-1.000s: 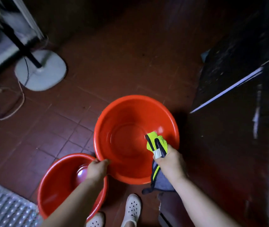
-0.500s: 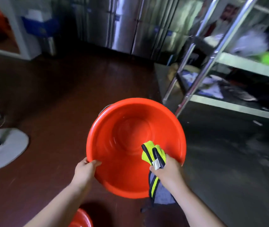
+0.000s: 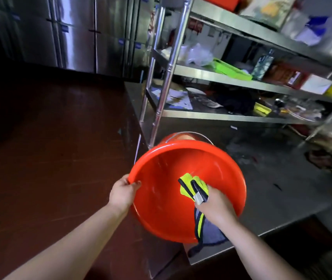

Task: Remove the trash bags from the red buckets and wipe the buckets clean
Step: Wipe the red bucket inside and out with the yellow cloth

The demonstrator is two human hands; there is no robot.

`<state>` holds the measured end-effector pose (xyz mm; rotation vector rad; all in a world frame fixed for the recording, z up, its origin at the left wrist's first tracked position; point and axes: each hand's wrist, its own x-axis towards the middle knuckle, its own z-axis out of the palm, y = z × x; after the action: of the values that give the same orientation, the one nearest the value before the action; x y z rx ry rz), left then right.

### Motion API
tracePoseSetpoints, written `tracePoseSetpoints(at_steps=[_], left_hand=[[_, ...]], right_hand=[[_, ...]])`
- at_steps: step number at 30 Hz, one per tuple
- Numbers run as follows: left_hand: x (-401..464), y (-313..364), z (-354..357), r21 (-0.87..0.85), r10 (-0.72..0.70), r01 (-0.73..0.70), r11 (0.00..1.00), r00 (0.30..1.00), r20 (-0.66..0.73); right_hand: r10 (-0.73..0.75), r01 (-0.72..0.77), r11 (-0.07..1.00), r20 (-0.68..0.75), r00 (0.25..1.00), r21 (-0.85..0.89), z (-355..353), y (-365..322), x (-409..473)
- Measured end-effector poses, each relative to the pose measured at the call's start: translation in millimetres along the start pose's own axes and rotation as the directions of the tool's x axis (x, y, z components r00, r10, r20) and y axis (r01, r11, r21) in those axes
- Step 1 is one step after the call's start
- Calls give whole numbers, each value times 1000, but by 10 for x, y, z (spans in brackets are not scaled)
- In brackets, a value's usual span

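A wide red bucket [image 3: 161, 178] is held up in the air above the corner of a steel table [image 3: 272, 195]. My left hand [image 3: 123, 191] grips its left rim, thumb inside. My right hand [image 3: 213, 205] holds a yellow-green and grey cloth [image 3: 193, 185] with dark trim against the bucket's inner right wall; the cloth's grey tail hangs below the rim. Behind the held bucket, a second red bucket [image 3: 181, 137] with a metal handle peeks out on the table. No trash bag shows in either.
A steel shelving rack [image 3: 211, 75] with cluttered shelves stands on the table behind the buckets, its chrome post [image 3: 162, 104] close to the bucket's far rim. Steel refrigerator doors [image 3: 84, 37] line the back. Dark red floor [image 3: 50, 148] spreads to the left.
The bucket has been lifted from the floor beside another red bucket and carried up over the steel table. My view rose from the floor to the shelves. Both hands kept their holds.
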<state>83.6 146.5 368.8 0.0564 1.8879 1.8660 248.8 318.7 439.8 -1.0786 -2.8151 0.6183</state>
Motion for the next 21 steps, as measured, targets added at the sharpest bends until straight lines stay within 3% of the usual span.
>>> tracePoseSetpoints(at_steps=[4, 6, 8, 13, 16, 18, 21], left_hand=[[118, -33, 411, 145, 59, -68, 987, 996, 67], [142, -22, 601, 189, 80, -98, 977, 992, 98], [171, -27, 791, 196, 97, -123, 973, 986, 136], [250, -71, 1142, 103, 159, -175, 979, 976, 146], [226, -272, 1188, 168, 152, -167, 971, 983, 98], [186, -546, 1201, 222, 71, -80, 972, 996, 49], [102, -999, 1286, 154, -82, 74, 985, 996, 48]], right_hand=[[-32, 23, 977, -39, 999, -213, -33, 258, 93], [-121, 93, 915, -47, 992, -393, 47, 386, 180], [-170, 163, 841, 34, 985, -515, 209, 541, 293], [-65, 256, 881, 435, 898, -397, 738, 992, 440], [-110, 280, 889, 427, 898, -361, 949, 1201, 438], [-162, 319, 863, 383, 910, -392, 1056, 1331, 450], [-248, 356, 859, 311, 917, -366, 1185, 1461, 475]])
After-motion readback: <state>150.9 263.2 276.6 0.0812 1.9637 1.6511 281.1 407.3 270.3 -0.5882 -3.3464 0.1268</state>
